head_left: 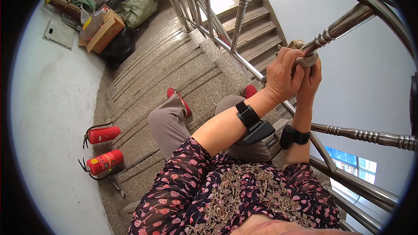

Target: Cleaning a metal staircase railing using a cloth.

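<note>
My left hand (284, 75) is closed on a greyish rag (308, 59) wrapped round a shiny metal baluster (337, 28) of the stair railing. Right beside it, my right hand (310, 81) is also closed against the same rag, its fingers partly hidden behind the left hand. Part of the cloth bunches up above my knuckles. Both hands are at the lower end of the baluster's visible shaft, just below its ringed section. A black strap with a device (248, 115) circles my left forearm, and another black strap (294, 137) is on my right.
Stone steps (204, 72) run beneath my red shoes (179, 100). Two red fire extinguishers (104, 162) stand by the left wall. Up and left are a cardboard box (106, 30) and a green sack (137, 11). The curved handrail (394, 26) bends round on the right, near a window (350, 163).
</note>
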`<state>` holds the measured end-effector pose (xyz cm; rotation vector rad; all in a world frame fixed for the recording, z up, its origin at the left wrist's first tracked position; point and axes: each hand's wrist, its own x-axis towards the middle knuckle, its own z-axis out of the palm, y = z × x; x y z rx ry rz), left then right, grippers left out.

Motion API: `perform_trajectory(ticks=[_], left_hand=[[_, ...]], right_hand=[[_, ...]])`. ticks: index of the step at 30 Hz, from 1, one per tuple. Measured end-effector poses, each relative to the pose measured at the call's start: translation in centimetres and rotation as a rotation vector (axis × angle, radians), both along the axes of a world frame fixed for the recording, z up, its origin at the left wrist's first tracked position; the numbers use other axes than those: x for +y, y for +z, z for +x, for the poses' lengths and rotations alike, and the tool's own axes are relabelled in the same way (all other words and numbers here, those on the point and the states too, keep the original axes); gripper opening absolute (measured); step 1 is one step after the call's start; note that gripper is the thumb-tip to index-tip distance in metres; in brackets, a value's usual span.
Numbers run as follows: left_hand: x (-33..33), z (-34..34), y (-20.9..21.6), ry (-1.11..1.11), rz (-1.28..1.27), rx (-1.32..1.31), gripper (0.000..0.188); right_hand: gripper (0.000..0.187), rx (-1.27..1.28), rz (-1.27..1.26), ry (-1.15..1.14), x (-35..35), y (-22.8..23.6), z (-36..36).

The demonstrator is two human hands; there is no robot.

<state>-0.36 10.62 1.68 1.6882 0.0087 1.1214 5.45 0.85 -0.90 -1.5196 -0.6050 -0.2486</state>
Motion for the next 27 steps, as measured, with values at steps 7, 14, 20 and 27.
perform_trajectory(ticks=[7, 14, 20, 27], left_hand=[[-0.2, 0.0, -0.1, -0.035, -0.073, 0.042, 0.024], [-0.6, -0.1, 0.0, 0.038, 0.006, 0.006, 0.026], [-0.9, -0.1, -0.1, 0.091, 0.065, 0.028, 0.027], [-2.1, 0.1, 0.8, 0.004, 0.272, -0.115, 0.023]], right_hand=[[0.029, 0.102, 0.038, 0.106, -0.5, -0.7, -0.4], [0.028, 0.091, 0.026, 0.080, -0.5, -0.8, -1.9], [0.022, 0.244, 0.002, -0.009, -2.0, -1.8, -2.2], [0.028, 0.250, 0.033, -0.087, -5.9, -3.7, -1.4]])
